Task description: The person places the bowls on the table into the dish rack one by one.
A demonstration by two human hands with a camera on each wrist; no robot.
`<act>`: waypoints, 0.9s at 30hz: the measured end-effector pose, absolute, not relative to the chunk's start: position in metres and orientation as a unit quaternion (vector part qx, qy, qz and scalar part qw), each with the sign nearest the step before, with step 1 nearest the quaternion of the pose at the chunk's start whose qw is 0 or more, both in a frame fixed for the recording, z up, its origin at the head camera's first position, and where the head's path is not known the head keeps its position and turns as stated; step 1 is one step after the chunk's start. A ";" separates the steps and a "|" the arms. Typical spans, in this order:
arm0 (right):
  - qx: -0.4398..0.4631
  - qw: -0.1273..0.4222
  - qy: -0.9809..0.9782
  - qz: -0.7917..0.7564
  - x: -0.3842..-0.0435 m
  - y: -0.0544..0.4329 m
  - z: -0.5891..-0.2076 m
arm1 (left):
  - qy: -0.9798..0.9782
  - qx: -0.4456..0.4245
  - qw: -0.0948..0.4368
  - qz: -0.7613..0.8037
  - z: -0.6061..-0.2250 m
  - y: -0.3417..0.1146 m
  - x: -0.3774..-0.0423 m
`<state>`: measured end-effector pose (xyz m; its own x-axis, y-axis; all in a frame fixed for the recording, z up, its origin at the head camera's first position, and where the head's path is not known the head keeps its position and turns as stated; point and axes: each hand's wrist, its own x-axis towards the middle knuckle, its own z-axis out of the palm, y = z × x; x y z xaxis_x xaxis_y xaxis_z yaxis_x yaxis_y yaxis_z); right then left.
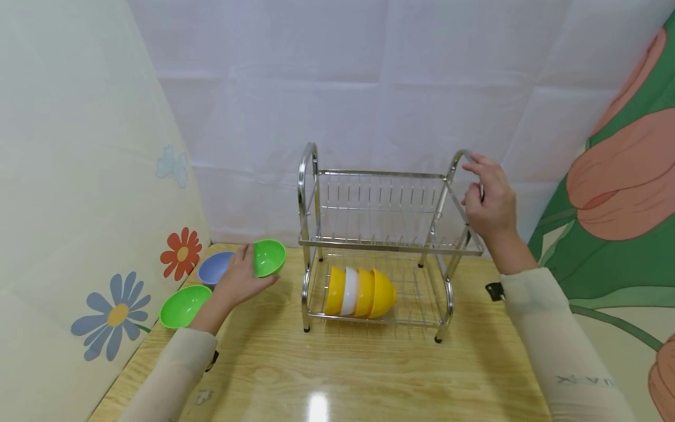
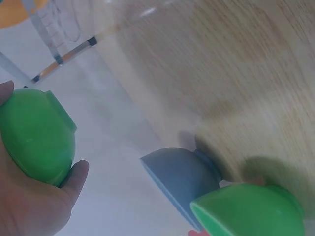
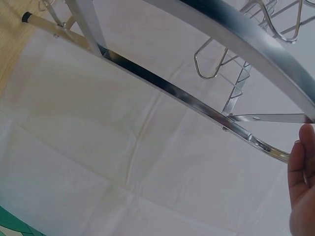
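Observation:
My left hand (image 1: 239,281) holds a green bowl (image 1: 270,258) tilted on its side, left of the metal dish rack (image 1: 385,245). In the left wrist view the thumb and a fingertip lie round the sides of this green bowl (image 2: 39,132). A blue bowl (image 1: 213,268) and another green bowl (image 1: 184,306) stand near that forearm at the table's left edge. My right hand (image 1: 490,202) grips the curved right side bar of the rack near its top, fingers bent; in the right wrist view only the fingers (image 3: 298,169) show beside the bar.
On the rack's lower tier, several yellow bowls (image 1: 384,293) and a white bowl (image 1: 350,291) stand on edge in a row. The wooden table (image 1: 369,375) reaches a white cloth (image 1: 253,117) behind. Flowered cloths (image 1: 606,176) hang at both sides.

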<state>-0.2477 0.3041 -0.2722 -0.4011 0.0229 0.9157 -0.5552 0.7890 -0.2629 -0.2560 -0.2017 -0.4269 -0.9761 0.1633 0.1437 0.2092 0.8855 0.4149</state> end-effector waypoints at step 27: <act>0.167 0.525 -0.787 0.280 -0.249 0.302 -0.273 | -0.960 -0.134 0.102 -0.223 -0.401 -0.194 -0.214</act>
